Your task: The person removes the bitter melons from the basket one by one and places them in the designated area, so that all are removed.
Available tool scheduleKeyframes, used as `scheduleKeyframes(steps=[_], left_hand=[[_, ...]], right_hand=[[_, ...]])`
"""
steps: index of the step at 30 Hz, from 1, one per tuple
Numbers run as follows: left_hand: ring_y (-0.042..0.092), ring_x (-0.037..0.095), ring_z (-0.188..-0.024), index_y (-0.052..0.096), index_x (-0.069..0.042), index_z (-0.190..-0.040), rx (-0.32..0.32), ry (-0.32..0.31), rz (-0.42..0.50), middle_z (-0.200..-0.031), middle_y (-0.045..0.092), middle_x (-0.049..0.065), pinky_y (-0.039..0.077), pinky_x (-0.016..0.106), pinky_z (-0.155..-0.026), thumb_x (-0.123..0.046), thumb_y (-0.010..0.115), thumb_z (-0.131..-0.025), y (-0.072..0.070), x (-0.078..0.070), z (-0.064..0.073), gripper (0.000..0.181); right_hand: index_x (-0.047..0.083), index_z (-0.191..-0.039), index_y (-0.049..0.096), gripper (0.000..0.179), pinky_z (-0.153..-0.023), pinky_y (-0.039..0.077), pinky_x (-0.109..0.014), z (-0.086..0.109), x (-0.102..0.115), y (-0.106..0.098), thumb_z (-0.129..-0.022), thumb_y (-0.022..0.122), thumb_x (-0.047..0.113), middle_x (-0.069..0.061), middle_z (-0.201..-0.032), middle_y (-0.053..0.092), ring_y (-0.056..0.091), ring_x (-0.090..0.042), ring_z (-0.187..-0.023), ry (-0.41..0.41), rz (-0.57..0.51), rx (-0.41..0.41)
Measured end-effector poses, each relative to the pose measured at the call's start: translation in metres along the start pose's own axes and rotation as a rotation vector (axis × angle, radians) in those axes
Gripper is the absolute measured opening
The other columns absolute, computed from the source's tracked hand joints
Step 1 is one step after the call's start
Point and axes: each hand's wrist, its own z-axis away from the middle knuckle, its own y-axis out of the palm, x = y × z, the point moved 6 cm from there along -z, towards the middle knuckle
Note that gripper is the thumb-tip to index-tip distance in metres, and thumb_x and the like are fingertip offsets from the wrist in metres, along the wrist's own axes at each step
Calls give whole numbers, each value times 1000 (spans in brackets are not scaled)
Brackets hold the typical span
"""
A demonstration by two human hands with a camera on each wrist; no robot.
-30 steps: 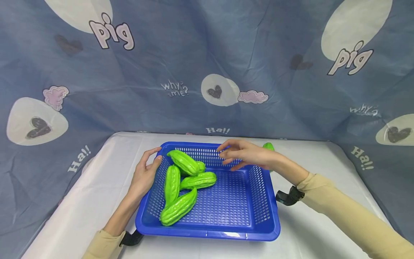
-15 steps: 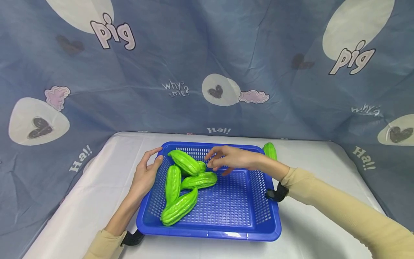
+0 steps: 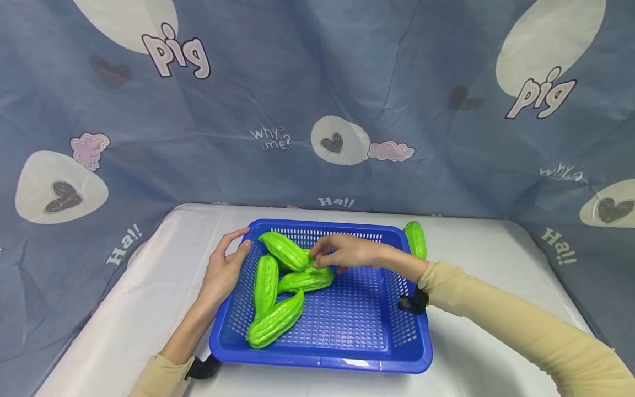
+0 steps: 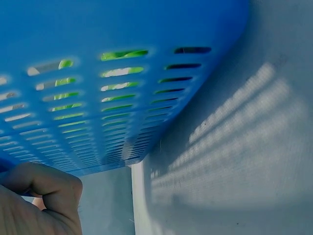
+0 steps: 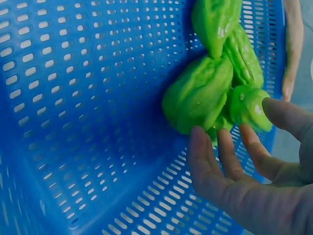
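Below centre in the head view lies one green gourd [image 3: 306,280], long axis nearly left to right, right end just under the nearer right hand [image 3: 347,251], its thumb and fingers parted, holding nothing, while the left hand [image 3: 222,273] grips the blue basket [image 3: 319,361] at upper-left rim.

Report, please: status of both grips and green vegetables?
Left grip holding basket. Right grip at green vegetables inside, none lifted. Their clustering may crowd it. One vegetable outside, at basket's right.

A hand could reach down into the blue basket [image 3: 347,322] at the frame's lower centre. Green gourds [image 3: 300,282] obstruct its left side, the right hand [image 3: 344,251] its upper middle.
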Motion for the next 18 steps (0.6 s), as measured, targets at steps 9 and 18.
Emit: scheduleKeyframes(steps=[9, 18], left_hand=[[76, 12, -75, 47, -34, -160, 4, 12, 29, -118, 81, 19, 61, 30, -63, -47, 53, -113, 0, -1, 1, 49], [76, 12, -74, 47, -34, -160, -4, 13, 27, -118, 81, 21, 61, 29, -62, -48, 53, -113, 1, -2, 2, 49]], right_hand=[[9, -133, 70, 35, -77, 56, -26, -11, 3, 8, -101, 76, 23, -7, -125, 78, 68, -13, -102, -39, 159, -24], [13, -133, 72, 38, -100, 56, -30, -11, 3, 15, -98, 79, 27, -7, -123, 80, 71, -22, -121, -58, 347, -2]])
